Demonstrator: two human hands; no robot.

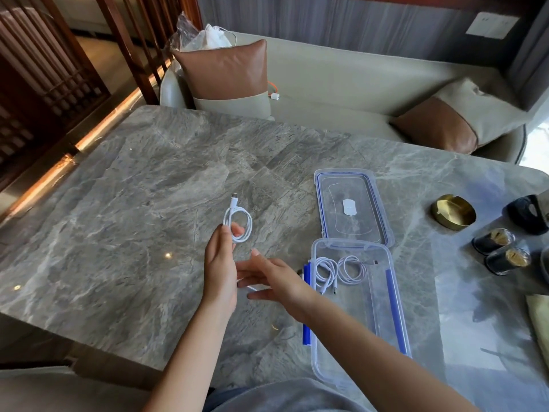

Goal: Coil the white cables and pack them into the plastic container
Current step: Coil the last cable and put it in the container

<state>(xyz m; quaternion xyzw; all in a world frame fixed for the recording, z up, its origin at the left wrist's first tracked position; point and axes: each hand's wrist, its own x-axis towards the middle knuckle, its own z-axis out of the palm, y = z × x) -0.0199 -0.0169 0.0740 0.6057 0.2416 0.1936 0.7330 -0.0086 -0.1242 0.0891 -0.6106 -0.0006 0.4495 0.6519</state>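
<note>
Left hand [220,267] pinches the coiled white cable [232,205] off the surface [133,203], likely so the loops hold. Right hand [276,281] is flat and holds nothing. Container [368,322] sits open alongside, two coils [338,272] already in.

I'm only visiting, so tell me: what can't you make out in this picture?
Head view only.
The right hand is motion-blurred, so the thin white piece under its fingers can't be identified.
The coiled white cable is partly covered by the left hand, which pinches it.
The black object is cut off by the right edge.
The white sticker on the lid is too small to read.
</note>
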